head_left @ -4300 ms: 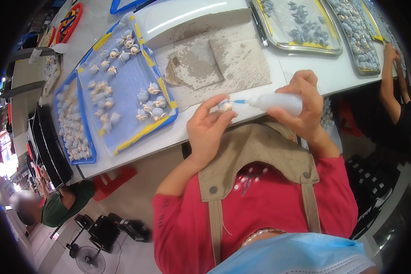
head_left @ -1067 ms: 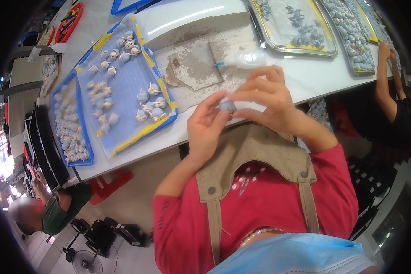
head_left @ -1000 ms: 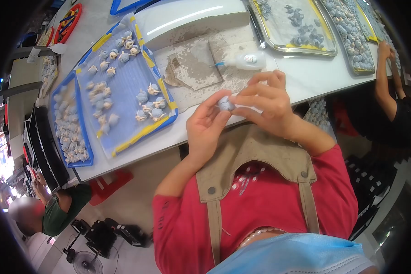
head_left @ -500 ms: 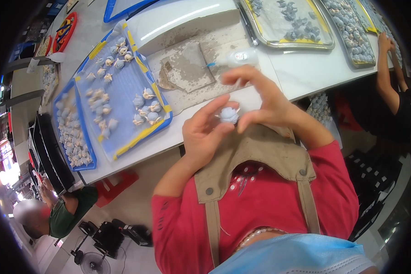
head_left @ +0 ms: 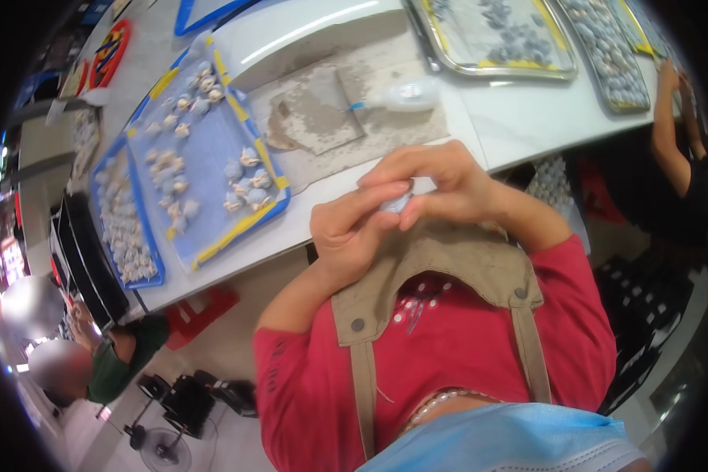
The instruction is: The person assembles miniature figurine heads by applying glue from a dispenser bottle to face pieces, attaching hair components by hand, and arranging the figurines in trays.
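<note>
A small pale blue, rounded piece with petal-like folds is held between my two hands, above the table's near edge. My left hand pinches it from the left, fingers closed. From the other side my right hand curls over with its fingertips and thumb closed on the same piece. The fingers hide most of it. Beyond the hands lies a grey, stained board, where a white bottle with a blue tip rests on its side.
On the left, a blue tray edged with yellow tape carries several blue-and-cream pieces; another blue tray sits beside it. Metal trays of grey-blue pieces stand at the back right. Co-workers sit left and right.
My right hand has come down and closed onto the piece, which it was held apart from before. The left hand keeps its grip. The view has shifted slightly.
</note>
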Action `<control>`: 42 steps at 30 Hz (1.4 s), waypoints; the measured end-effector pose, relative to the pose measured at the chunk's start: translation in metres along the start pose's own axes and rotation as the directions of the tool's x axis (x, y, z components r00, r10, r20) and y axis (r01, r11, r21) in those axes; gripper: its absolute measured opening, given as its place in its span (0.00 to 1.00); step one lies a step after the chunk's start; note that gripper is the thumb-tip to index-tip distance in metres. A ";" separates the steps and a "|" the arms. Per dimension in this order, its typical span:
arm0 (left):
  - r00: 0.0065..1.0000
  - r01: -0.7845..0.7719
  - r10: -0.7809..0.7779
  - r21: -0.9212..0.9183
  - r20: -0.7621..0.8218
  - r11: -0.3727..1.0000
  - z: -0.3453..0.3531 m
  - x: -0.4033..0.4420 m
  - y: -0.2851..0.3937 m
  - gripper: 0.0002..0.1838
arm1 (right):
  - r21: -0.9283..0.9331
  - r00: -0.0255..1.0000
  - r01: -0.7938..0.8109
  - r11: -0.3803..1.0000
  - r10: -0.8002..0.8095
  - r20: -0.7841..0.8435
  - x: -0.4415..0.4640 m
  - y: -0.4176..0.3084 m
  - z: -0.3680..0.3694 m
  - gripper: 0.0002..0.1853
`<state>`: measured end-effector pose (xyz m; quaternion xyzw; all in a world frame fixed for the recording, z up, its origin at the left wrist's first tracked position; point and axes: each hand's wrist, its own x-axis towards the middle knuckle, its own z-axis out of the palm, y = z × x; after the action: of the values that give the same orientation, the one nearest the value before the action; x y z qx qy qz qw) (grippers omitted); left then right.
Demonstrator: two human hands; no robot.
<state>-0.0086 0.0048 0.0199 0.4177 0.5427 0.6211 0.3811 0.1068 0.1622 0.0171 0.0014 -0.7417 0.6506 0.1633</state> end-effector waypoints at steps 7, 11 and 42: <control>0.996 0.050 -0.036 0.191 -0.080 0.980 -0.036 -0.019 0.014 0.13 | -0.120 0.995 0.053 0.991 -0.042 0.094 0.028 -0.003 0.026 0.28; 0.852 0.185 0.286 0.765 -0.438 0.617 -0.093 -0.030 0.005 0.19 | -0.058 0.999 0.031 0.998 -0.033 -0.020 0.035 -0.005 0.026 0.30; 0.885 0.388 -0.466 -0.553 -0.001 0.737 -0.021 -0.002 -0.009 0.24 | -0.694 0.897 -0.355 0.626 0.019 -0.441 -0.009 0.028 -0.023 0.17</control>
<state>-0.0270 -0.0035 0.0098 0.1131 0.4528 0.6710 0.5761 0.1146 0.1866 -0.0097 -0.2763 -0.8922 0.2787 0.2236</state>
